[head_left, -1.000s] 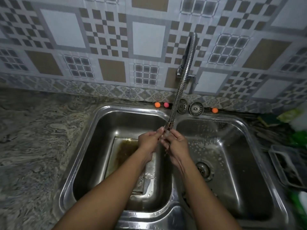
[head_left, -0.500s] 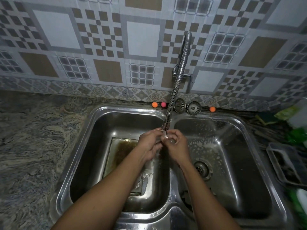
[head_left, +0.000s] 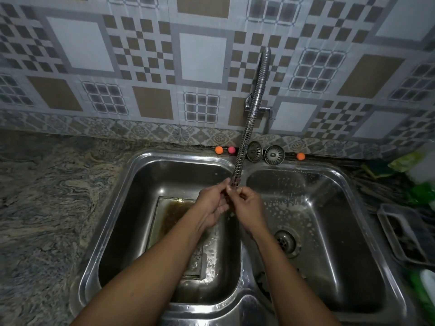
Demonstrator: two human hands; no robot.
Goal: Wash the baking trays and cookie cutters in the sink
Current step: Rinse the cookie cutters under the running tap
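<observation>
Baking tray [head_left: 169, 220] lies flat in the left basin of the sink [head_left: 131, 168]. Above it, the left hand [head_left: 211, 203] and right hand [head_left: 248, 208] meet under the hose tap [head_left: 249, 128], fingers curled. I cannot tell whether they hold anything.

A small orange ball [head_left: 219, 150] and a small pink ball [head_left: 231, 149] sit by the checked tile wall [head_left: 202, 57]. Two round metal drain strainers [head_left: 254, 151] lean there too. A swirly stone table [head_left: 47, 196] lies left, and a grey plastic basket [head_left: 400, 234] right.

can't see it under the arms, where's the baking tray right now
Head view: the baking tray lies in the sink's left basin, on its floor, partly hidden beneath the left hand and forearm.
</observation>
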